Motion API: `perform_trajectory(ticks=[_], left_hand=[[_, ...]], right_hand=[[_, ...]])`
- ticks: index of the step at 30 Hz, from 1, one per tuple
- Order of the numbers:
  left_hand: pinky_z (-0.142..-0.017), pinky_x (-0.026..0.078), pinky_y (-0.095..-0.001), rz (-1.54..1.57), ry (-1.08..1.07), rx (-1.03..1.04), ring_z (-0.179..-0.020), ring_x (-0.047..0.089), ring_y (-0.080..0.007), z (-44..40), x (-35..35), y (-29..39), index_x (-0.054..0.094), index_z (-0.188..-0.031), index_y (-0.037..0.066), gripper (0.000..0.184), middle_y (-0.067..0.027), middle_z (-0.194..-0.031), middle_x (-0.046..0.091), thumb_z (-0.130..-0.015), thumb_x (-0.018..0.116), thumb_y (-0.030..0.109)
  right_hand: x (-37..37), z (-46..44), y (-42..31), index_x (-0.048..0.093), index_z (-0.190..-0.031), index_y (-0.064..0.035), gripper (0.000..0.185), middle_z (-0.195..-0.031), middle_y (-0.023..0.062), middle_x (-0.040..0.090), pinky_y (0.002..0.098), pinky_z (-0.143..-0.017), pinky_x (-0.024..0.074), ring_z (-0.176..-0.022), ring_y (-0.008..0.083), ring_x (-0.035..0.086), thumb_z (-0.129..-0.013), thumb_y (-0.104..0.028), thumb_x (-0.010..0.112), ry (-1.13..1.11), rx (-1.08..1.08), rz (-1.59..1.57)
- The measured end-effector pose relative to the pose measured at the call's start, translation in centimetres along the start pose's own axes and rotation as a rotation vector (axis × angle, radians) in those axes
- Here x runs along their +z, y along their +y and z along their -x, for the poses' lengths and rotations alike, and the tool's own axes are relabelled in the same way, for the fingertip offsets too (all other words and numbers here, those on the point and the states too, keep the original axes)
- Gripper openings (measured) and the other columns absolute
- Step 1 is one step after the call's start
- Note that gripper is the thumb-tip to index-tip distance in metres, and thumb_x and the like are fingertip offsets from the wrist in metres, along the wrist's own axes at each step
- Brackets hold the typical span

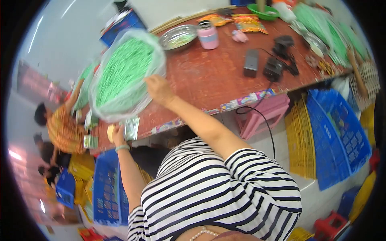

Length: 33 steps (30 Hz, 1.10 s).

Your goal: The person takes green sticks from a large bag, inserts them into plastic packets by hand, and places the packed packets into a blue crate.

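Observation:
A large clear plastic bag [155, 58] full of thin green strips [124, 68] stands open on the red table [193, 80]. My right hand [159, 90] is at the bag's right rim, its fingers closed on the plastic. Below the bag, near the table's edge, my left hand [118, 135] has its fingers closed on a pale yellow object [110, 133]. A green and silver packet [132, 128] lies just right of my left hand. Another green packet [90, 141] is at the table's left corner.
Behind are a metal bowl [179, 37], a pink bottle [207, 35] and orange packets [249, 23]. A dark box [251, 63] and corded adapters [274, 68] lie right. Blue crates [327, 136] and a pink stool [263, 116] stand below. Co-workers are at left [66, 128] and right [364, 82].

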<state>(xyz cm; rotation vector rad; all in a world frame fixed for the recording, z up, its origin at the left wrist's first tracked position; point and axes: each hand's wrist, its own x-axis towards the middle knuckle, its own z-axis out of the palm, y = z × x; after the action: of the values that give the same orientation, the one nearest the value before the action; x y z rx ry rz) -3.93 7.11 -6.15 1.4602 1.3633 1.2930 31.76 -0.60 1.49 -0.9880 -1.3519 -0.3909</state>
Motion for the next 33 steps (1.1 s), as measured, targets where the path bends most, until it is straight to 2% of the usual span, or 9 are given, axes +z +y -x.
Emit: perform_trajectory(ticks=[3,6,15,23,25,28,30,32,33], left_hand=[[-0.075,0.046,-0.0262,0.100,0.083,0.021,-0.083,0.056,-0.0105,1.8,1.1,1.2,0.066,-0.093,0.002,0.016,0.0004,-0.088,0.063,-0.079,0.074,0.008],[-0.067,0.042,-0.0211,0.236,0.082,0.032,-0.072,0.054,-0.0067,1.9,1.3,1.0,0.066,-0.090,0.003,0.012,0.0012,-0.080,0.064,-0.081,0.074,0.007],[-0.062,0.041,-0.0182,0.226,0.050,0.016,-0.067,0.052,-0.0043,2.5,1.7,1.5,0.065,-0.088,0.003,0.009,0.0021,-0.078,0.062,-0.084,0.072,0.006],[-0.064,0.043,-0.0233,0.181,0.109,0.033,-0.071,0.054,-0.0077,2.8,2.6,2.0,0.066,-0.085,0.002,0.007,-0.0004,-0.077,0.063,-0.082,0.071,0.005],[-0.068,0.046,-0.0255,0.028,0.113,0.108,-0.073,0.058,-0.0100,2.8,2.4,1.7,0.068,-0.089,0.001,0.011,-0.0026,-0.080,0.066,-0.082,0.070,0.009],[-0.067,0.047,-0.0271,0.168,0.135,0.059,-0.073,0.059,-0.0106,3.0,2.8,1.6,0.069,-0.088,0.001,0.013,-0.0024,-0.079,0.066,-0.080,0.071,0.011],[-0.066,0.049,-0.0283,0.098,0.184,0.078,-0.071,0.061,-0.0123,2.6,3.0,0.6,0.069,-0.087,0.003,0.017,-0.0035,-0.076,0.067,-0.076,0.073,0.016],[-0.065,0.050,-0.0327,0.037,0.221,0.066,-0.071,0.066,-0.0187,3.1,3.0,1.5,0.071,-0.087,0.005,0.023,-0.0079,-0.075,0.069,-0.072,0.074,0.022],[-0.064,0.049,-0.0288,-0.067,0.241,0.078,-0.070,0.063,-0.0135,3.3,3.0,1.8,0.070,-0.089,0.005,0.020,-0.0047,-0.077,0.068,-0.077,0.074,0.020]], right_hand=[[-0.4,0.3,-0.4,0.061,-0.102,-0.0018,0.026,-0.093,0.0146,0.059,0.0413,-0.078,0.0488,-0.088,0.0327,0.058,-0.077,-0.002,0.058,-0.091,-0.030,0.070],[0.0,0.7,-0.7,0.061,-0.105,-0.0022,0.028,-0.094,0.0146,0.058,0.0416,-0.078,0.0478,-0.090,0.0330,0.058,-0.077,-0.001,0.060,-0.102,-0.049,0.073],[1.3,1.7,-0.6,0.061,-0.107,-0.0026,0.029,-0.093,0.0128,0.058,0.0414,-0.079,0.0466,-0.089,0.0323,0.058,-0.078,-0.001,0.062,-0.139,-0.021,0.119],[0.8,2.4,1.0,0.060,-0.108,-0.0022,0.030,-0.094,0.0151,0.059,0.0429,-0.080,0.0466,-0.090,0.0337,0.057,-0.078,-0.002,0.061,-0.218,-0.030,0.192],[0.5,2.6,1.2,0.060,-0.109,-0.0021,0.030,-0.095,0.0164,0.060,0.0442,-0.081,0.0468,-0.090,0.0344,0.057,-0.079,-0.003,0.061,-0.247,-0.031,0.211],[0.7,2.6,0.6,0.062,-0.108,-0.0019,0.028,-0.095,0.0168,0.060,0.0447,-0.081,0.0471,-0.090,0.0351,0.057,-0.080,-0.002,0.061,-0.268,-0.044,0.200],[1.4,3.0,0.9,0.063,-0.109,-0.0016,0.028,-0.094,0.0161,0.060,0.0442,-0.081,0.0468,-0.089,0.0350,0.056,-0.081,-0.002,0.060,-0.278,-0.099,0.236],[1.6,3.1,0.3,0.063,-0.110,-0.0019,0.027,-0.094,0.0150,0.059,0.0431,-0.080,0.0468,-0.087,0.0340,0.056,-0.083,-0.002,0.059,-0.349,-0.111,0.259],[1.7,3.2,0.1,0.063,-0.111,-0.0015,0.027,-0.094,0.0153,0.059,0.0424,-0.079,0.0469,-0.086,0.0333,0.056,-0.084,-0.002,0.059,-0.360,-0.145,0.265]])
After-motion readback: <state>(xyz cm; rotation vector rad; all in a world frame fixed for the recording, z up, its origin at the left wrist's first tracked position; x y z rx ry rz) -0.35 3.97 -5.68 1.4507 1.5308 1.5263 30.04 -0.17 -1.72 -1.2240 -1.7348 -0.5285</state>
